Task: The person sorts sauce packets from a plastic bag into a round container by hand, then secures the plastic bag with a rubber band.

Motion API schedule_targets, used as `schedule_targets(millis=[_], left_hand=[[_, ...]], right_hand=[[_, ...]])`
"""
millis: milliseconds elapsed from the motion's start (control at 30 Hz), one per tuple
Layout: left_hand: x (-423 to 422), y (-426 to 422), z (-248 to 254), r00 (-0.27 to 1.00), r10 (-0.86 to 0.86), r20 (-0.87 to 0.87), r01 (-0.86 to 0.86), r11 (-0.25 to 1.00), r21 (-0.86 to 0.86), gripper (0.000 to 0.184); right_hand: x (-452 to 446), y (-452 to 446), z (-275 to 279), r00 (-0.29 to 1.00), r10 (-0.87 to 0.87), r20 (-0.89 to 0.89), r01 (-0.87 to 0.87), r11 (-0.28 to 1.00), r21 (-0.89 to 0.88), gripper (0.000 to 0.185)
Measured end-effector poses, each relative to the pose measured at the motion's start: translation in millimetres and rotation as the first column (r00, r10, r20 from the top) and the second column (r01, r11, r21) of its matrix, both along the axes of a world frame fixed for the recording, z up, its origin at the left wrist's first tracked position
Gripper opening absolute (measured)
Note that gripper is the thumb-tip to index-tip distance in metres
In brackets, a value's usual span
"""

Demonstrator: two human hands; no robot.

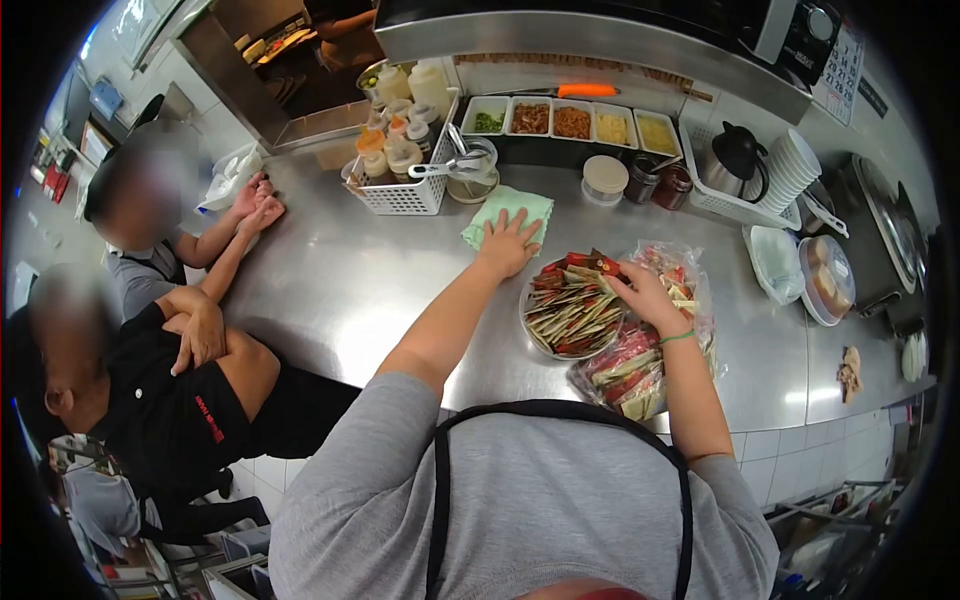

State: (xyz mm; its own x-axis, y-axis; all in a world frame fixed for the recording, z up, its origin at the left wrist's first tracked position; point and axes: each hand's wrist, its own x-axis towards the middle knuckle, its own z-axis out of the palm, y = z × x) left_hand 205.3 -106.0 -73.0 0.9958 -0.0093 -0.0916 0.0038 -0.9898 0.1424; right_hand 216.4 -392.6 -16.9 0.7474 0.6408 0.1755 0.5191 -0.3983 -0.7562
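Note:
My left hand (508, 243) lies flat with its fingers spread on a folded light green cloth (540, 208) on the steel counter. A round metal bowl (530, 343) in front of me is heaped with slim red and pale stick packets (568, 318). At the bowl's upper right edge, my right hand (648, 298) has its fingers curled on a red packet (597, 263) at the top of the pile. Under and beside that wrist are clear plastic bags (625, 375) holding more red and pale packets.
A white basket of sauce bottles (408, 196) stands at the back left. Along the back are topping trays (572, 122), jars (641, 180), and a basket with a jug (735, 165) and stacked bowls (795, 170). Two people (150, 380) lean at the counter's left edge.

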Motion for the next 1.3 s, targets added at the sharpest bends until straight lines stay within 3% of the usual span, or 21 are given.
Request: schedule_targets(millis=[67,267,400,567,633,667,733,767,867,933,967,1067,1133,1200,1233,1267,1300], left_hand=[[3.8,-6.3,-14.2,0.988,0.06,0.143,-0.061,0.998,0.004,0.055],[54.9,-13.3,-9.7,0.99,0.102,0.093,-0.1,0.995,-0.03,0.054],[92.3,-10.7,5.3,0.99,0.134,-0.042,-0.137,0.987,-0.084,0.056],[85.1,-5.9,13.4,0.994,0.077,-0.078,-0.082,0.995,-0.061,0.061],[66.3,8.0,-1.7,0.993,-0.1,0.056,0.099,0.995,0.005,0.065],[62.9,13.3,-4.4,0.994,-0.09,0.059,0.09,0.996,-0.002,0.065],[55.2,20.6,-1.0,0.971,-0.073,0.23,0.134,0.956,-0.261,0.071],[55.0,22.8,-4.0,0.971,-0.057,0.233,0.12,0.957,-0.265,0.071],[61.2,16.5,-11.4,0.975,0.06,0.215,-0.027,0.988,-0.152,0.077],[57.6,3.9,-16.2,0.979,0.081,0.188,-0.102,0.989,0.106,0.081],[64.4,5.5,-17.2,0.979,0.083,0.185,-0.104,0.989,0.108,0.081],[90.2,21.3,-18.8,0.992,0.059,0.109,-0.058,0.998,-0.012,0.085],[94.7,20.3,0.4,0.99,0.09,-0.104,-0.099,0.992,-0.082,0.086],[75.6,7.1,22.6,0.993,0.076,-0.094,-0.096,0.97,-0.224,0.089],[56.7,-1.2,39.3,0.998,0.032,-0.059,-0.05,0.942,-0.331,0.088],[36.5,-7.2,57.1,0.997,0.017,-0.077,-0.041,0.943,-0.33,0.088],[13.0,-13.5,73.9,0.999,-0.036,-0.014,0.024,0.867,-0.497,0.087]], right_hand=[[1.4,-1.5,-6.5,1.0,-0.005,0.008,0.005,1.0,-0.008,0.033],[1.4,2.1,-1.5,0.996,-0.059,-0.068,0.059,0.998,0.0,0.032],[5.6,3.3,-3.9,0.987,-0.084,-0.14,0.09,0.995,0.031,0.032],[7.7,4.4,-4.1,0.916,-0.124,-0.382,0.138,0.99,0.009,0.03],[7.5,5.3,-2.6,0.922,-0.135,-0.363,0.151,0.988,0.016,0.03],[6.9,5.0,-2.6,0.927,-0.134,-0.351,0.152,0.988,0.023,0.029],[10.5,4.6,-9.5,0.919,-0.116,-0.378,0.134,0.991,0.021,0.03],[11.3,3.9,-11.9,0.922,-0.115,-0.369,0.129,0.992,0.012,0.03],[11.7,3.9,-10.9,0.937,-0.105,-0.334,0.115,0.993,0.009,0.031],[9.1,5.0,-5.7,0.947,-0.091,-0.308,0.101,0.995,0.019,0.031],[7.4,5.8,0.2,0.933,-0.078,-0.352,0.1,0.994,0.044,0.031],[9.9,4.3,-0.6,0.924,-0.061,-0.377,0.079,0.996,0.032,0.031],[10.0,4.9,-0.2,0.934,-0.052,-0.354,0.069,0.997,0.037,0.032],[11.6,1.7,-2.7,0.935,-0.053,-0.351,0.071,0.997,0.039,0.032],[11.1,0.5,-1.6,0.907,-0.038,-0.42,0.084,0.992,0.092,0.033],[12.7,-1.3,1.2,0.878,-0.018,-0.479,0.102,0.983,0.15,0.033],[13.7,-6.3,1.4,0.869,-0.032,-0.493,0.121,0.982,0.148,0.033]])
